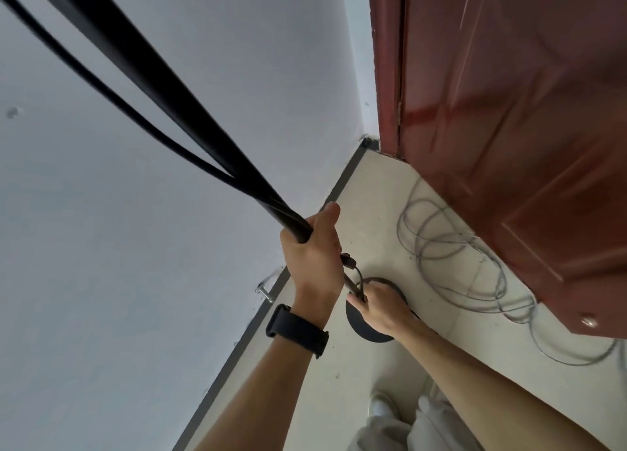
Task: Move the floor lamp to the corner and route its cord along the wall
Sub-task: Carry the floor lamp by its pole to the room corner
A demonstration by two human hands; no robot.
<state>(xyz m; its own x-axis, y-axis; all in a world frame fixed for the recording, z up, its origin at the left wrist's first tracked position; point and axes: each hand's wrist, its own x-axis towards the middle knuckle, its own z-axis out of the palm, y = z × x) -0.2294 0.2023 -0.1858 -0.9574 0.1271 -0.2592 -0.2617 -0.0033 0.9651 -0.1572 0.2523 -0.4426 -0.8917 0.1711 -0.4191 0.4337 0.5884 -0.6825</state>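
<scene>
The floor lamp's black pole [163, 87] runs from the top left down to its round black base [368, 328] on the floor near the wall. A black cord [112, 94] runs beside the pole and meets it just above my left hand [314, 250], which is closed around both. Lower down, my right hand [376, 306] grips the thin bottom part of the pole with the cord looping at it, just above the base. The room corner [368, 143] lies farther ahead, between the white wall and the door.
A red-brown door [509, 128] stands open on the right. A loose coil of grey cable [454, 257] lies on the tiled floor beside the base. A metal door stopper [264, 292] sticks out of the wall at the dark baseboard. My shoe [383, 410] is below.
</scene>
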